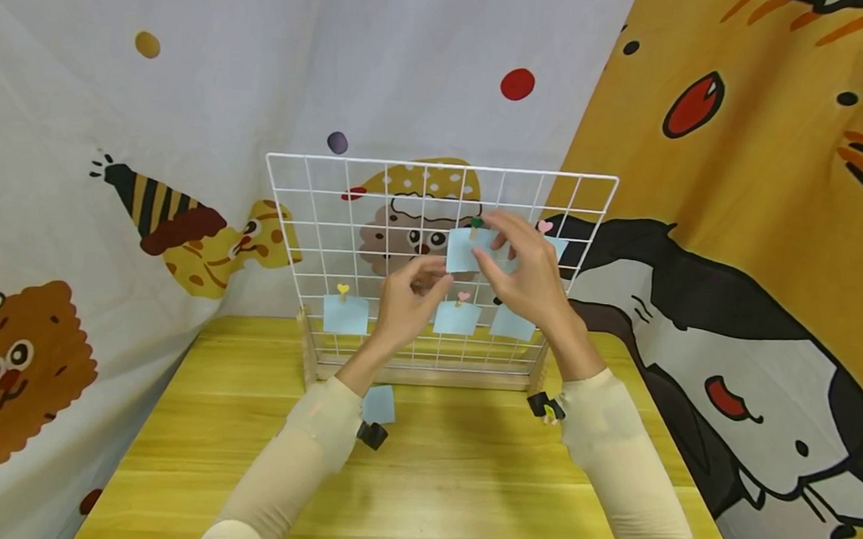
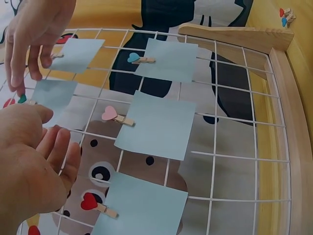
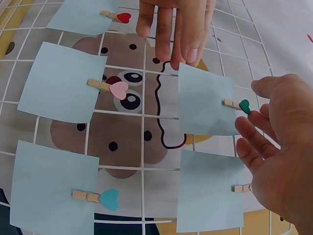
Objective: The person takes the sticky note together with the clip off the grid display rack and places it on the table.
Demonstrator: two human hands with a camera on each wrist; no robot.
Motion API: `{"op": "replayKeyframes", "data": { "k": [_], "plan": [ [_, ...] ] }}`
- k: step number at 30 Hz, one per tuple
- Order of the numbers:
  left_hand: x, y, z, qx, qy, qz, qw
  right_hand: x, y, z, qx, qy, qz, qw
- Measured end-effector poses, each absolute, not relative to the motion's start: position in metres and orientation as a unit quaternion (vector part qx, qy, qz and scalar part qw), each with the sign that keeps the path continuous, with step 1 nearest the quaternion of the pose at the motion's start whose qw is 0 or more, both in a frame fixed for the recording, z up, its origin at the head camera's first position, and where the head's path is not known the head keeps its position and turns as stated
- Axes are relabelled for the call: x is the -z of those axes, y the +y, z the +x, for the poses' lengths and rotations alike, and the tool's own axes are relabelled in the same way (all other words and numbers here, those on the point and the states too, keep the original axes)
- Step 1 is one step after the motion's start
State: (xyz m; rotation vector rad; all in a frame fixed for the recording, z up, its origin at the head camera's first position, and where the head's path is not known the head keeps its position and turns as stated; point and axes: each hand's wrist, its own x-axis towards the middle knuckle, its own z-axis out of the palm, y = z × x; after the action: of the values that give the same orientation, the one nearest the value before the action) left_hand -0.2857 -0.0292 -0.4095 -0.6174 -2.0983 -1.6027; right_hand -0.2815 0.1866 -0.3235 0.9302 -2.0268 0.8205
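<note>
A white wire grid [image 1: 442,166] stands upright with several light blue paper notes on it, held by small wooden clothespins with colored hearts. The right hand [image 1: 525,263] is at the upper note [image 1: 463,251]. One of its fingertips is right at the green-heart clothespin [image 3: 244,106], while its thumb stands apart. Loosely bent, the fingers of the left hand [image 1: 410,301] are close to that note's lower left corner, with nothing seen held. In the left wrist view, pink-heart [image 2: 117,116] and red-heart [image 2: 99,204] clothespins sit on neighboring notes.
The grid stands in a wooden base [image 1: 424,377] on a yellow wood-grain table [image 1: 431,487]. A loose blue note [image 1: 379,404] lies in front of the base. Spare clothespins [image 2: 288,17] rest on the table near its right end. A cartoon-printed cloth [image 1: 430,69] hangs behind.
</note>
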Motion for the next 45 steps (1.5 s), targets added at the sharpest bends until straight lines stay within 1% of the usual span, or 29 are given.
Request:
{"op": "replayKeyframes", "data": {
  "k": [7, 14, 22, 31, 39, 45],
  "plan": [
    [0.406, -0.026, -0.290, 0.580, -0.755, -0.209, 0.222, 0.321, 0.182, -0.286, -0.293, -0.798, 0.359, 0.385],
    [0.404, -0.023, -0.291, 0.574, -0.757, -0.196, 0.245, 0.318, 0.179, -0.287, -0.273, -0.809, 0.355, 0.382],
    [0.404, -0.022, -0.290, 0.577, -0.754, -0.189, 0.249, 0.318, 0.177, -0.290, -0.258, -0.820, 0.346, 0.375],
    [0.404, -0.021, -0.293, 0.580, -0.749, -0.189, 0.258, 0.319, 0.174, -0.295, -0.238, -0.820, 0.334, 0.400],
    [0.404, -0.020, -0.293, 0.586, -0.749, -0.180, 0.252, 0.318, 0.173, -0.300, -0.273, -0.797, 0.345, 0.413],
    [0.404, -0.020, -0.293, 0.587, -0.746, -0.180, 0.258, 0.316, 0.171, -0.300, -0.302, -0.785, 0.342, 0.419]
  ]
}}
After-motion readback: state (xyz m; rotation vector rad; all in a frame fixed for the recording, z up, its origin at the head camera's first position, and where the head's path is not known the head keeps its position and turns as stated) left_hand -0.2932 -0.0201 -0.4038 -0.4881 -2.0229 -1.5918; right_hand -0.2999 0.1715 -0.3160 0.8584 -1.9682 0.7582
